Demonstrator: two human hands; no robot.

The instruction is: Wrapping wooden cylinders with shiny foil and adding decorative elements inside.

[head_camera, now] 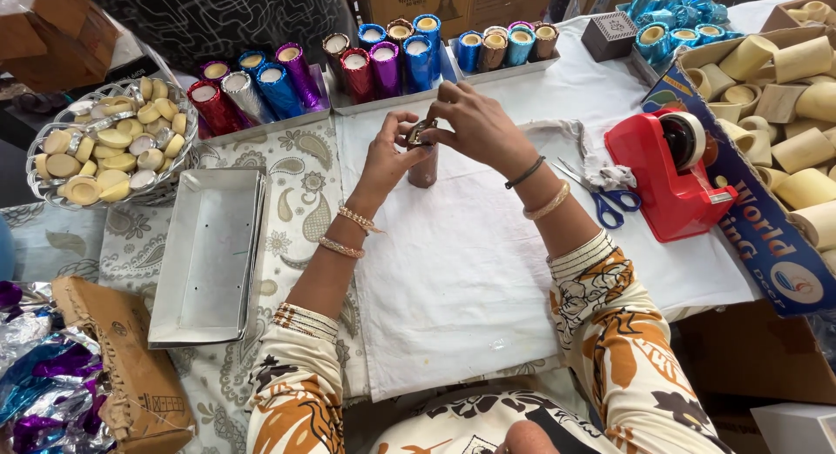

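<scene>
Foil scraps: a heap of crumpled blue, purple and silver foil point(35, 376) lies at the table's near left corner, next to a brown paper bag point(122, 367).
Basket: a wire basket point(39, 188) at the far left edge is filled with small round discs point(109, 149), some pale, some silver.
Tray: an empty metal tray point(209, 254) rests on the patterned cloth, just left of my left forearm.
Foil tubes: rows of tubes point(287, 80) wrapped in red, silver, blue and purple foil stand in trays along the far edge.
My left hand point(387, 154): its fingers are closed around the top of a brown tube, pinching it from the left.
Brown tube point(424, 162): it stands upright on the white cloth point(470, 271) in the middle of the table, between my two hands.
My right hand point(479, 127): it comes over from the right, with fingertips gripping the same tube's top, touching my left hand's fingers.
Scissors: a blue-handled pair point(610, 201) lies on the white cloth, right of my right wrist.
Tape holder: a red tape dispenser point(670, 171) sits just beside the scissors, towards the right edge.
Box: a cardboard box point(775, 245) at the right edge holds bare tan tubes point(801, 97).
</scene>
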